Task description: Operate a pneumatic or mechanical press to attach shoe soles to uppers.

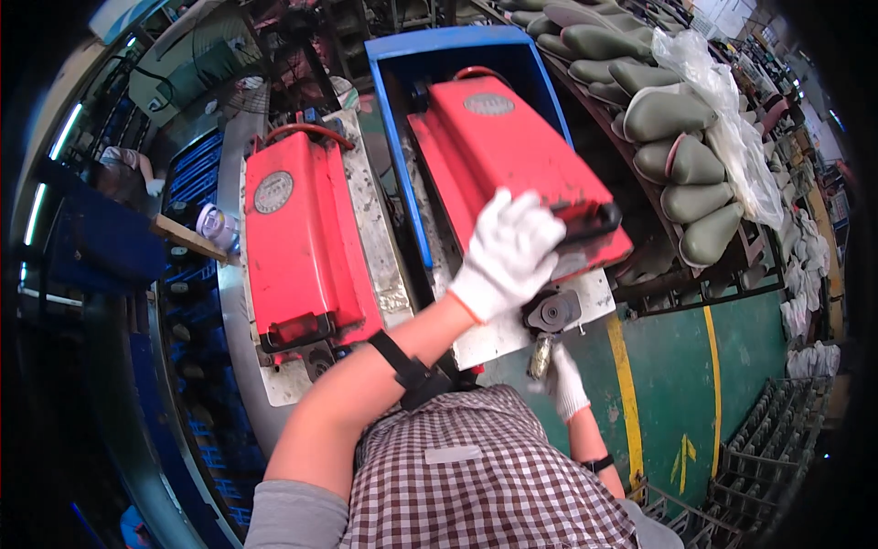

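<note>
My left hand, in a white knit glove, lies at the front of the right-hand red machine cover. Its fingers are bent over the left end of the black handle, which they partly hide. Lower down, my right hand, gloved too, is closed around a shiny, yellowish lever grip; some of its fingers are hidden. Just above the grip sits a round black knob at the machine's front edge.
A second red machine cover stands left. Behind the right one is a blue housing. Olive-green shoe forms and clear plastic fill a rack at right. Another person is at far left, beside a cup.
</note>
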`<state>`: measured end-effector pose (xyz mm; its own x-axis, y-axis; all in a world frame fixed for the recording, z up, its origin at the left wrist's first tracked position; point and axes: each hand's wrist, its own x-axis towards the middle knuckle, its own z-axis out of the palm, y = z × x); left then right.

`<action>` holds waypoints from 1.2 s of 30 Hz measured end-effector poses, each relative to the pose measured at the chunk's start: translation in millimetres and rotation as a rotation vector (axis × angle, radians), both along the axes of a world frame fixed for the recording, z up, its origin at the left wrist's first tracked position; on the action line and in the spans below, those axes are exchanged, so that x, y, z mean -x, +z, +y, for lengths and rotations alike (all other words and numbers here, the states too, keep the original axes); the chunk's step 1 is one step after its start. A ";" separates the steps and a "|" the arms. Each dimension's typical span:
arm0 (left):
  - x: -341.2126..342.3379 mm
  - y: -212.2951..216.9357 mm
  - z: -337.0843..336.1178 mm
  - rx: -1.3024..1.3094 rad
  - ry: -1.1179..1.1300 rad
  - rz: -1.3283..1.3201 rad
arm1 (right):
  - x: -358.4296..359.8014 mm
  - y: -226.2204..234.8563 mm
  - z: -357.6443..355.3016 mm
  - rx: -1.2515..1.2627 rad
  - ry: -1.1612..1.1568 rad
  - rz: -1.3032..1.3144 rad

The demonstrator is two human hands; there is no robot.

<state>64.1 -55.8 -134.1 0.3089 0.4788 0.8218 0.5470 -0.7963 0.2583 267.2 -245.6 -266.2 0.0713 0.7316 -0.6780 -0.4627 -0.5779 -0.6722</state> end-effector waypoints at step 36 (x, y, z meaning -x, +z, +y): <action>291.6 -40.2 -156.2 0.565 0.613 0.188 | 202.6 33.8 77.7 -0.435 1.315 -0.257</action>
